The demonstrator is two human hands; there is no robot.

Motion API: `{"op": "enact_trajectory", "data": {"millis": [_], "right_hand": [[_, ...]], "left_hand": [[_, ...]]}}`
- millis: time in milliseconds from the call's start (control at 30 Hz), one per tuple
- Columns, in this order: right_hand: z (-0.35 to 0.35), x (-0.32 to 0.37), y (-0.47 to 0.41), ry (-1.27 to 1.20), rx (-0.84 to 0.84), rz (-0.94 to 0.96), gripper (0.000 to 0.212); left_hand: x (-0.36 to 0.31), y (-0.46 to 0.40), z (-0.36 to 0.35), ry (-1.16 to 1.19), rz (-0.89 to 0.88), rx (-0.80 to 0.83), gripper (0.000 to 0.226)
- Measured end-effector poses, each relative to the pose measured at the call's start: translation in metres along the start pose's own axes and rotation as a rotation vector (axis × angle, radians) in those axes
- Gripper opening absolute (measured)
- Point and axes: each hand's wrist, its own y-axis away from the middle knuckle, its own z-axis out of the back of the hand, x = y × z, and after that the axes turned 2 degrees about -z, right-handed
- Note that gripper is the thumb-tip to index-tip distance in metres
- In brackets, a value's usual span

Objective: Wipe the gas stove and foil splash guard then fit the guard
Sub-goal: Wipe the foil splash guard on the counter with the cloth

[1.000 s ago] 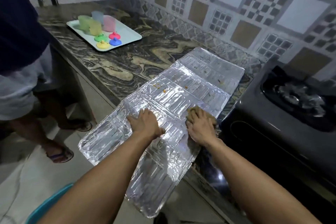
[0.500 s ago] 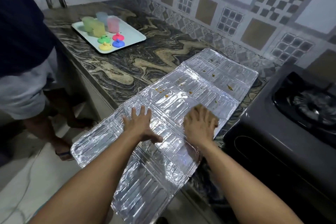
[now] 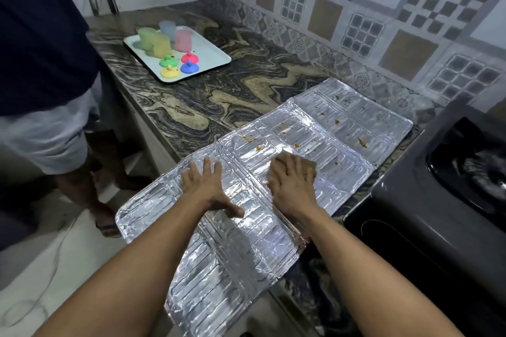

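The silver foil splash guard (image 3: 342, 128) lies unfolded and flat across the marble counter (image 3: 224, 93), its near panels hanging over the counter's front edge. Orange-brown food specks dot its far panels. My left hand (image 3: 208, 186) presses flat on the foil with fingers spread, holding nothing. My right hand (image 3: 291, 186) presses a brown cloth (image 3: 308, 165) onto the foil near the middle fold; only the cloth's edge shows past my fingers. The black gas stove (image 3: 438, 213) stands at the right, touching the guard's edge.
A white tray (image 3: 210, 56) with coloured plastic cups and lids sits at the counter's far left. Another person stands left of the counter in a dark top and light shorts (image 3: 46, 128). A patterned tile wall (image 3: 356, 8) runs behind.
My right hand slid the cloth forward along the foil. My left hand opened from curled to flat with fingers spread. The camera view shifted slightly.
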Motion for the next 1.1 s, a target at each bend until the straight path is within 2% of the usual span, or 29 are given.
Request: {"op": "enact_trajectory", "data": {"millis": [100,167,233,333,400,500,667,733,833,900,967,1100], "right_hand": [[0.016,-0.013,-0.02,-0.077,-0.054,-0.206,0.048],[0.028,-0.005,-0.018,-0.191,-0.105,-0.225,0.042],[0.025,0.01,-0.006,-0.194,-0.16,-0.042,0.045],[0.003,0.032,0.02,-0.05,0.045,0.33,0.07],[-0.011,0.031,0.017,0.008,0.129,0.394,0.071],[-0.007,0.019,-0.018,-0.067,0.076,0.327,0.055],[0.012,0.006,-0.067,-0.1,-0.011,0.07,0.046],[0.014,0.021,-0.067,-0.134,-0.006,0.098,0.044],[0.005,0.054,-0.05,-0.06,0.099,0.362,0.048],[-0.003,0.064,-0.047,0.019,0.145,0.464,0.053],[-0.002,0.061,-0.062,0.005,0.114,0.475,0.053],[0.007,0.035,-0.099,-0.053,0.02,0.293,0.048]], "left_hand": [[0.0,0.001,0.002,0.018,0.019,0.024,0.153],[0.0,0.0,0.002,0.027,0.036,0.037,0.156],[0.0,-0.001,0.002,0.046,0.052,0.04,0.161],[0.0,0.0,0.003,0.025,0.065,0.03,0.165],[-0.001,0.0,0.005,0.003,0.065,0.038,0.166],[0.0,0.001,0.006,0.016,0.061,0.043,0.165],[0.003,0.003,0.005,0.046,0.039,0.031,0.164],[0.003,0.003,0.005,0.038,0.045,0.036,0.164],[0.001,0.002,0.006,0.019,0.062,0.037,0.164],[0.0,0.001,0.006,0.0,0.064,0.03,0.164],[0.0,0.0,0.006,0.002,0.07,0.038,0.164],[0.001,0.0,0.004,0.023,0.072,0.045,0.164]]}}
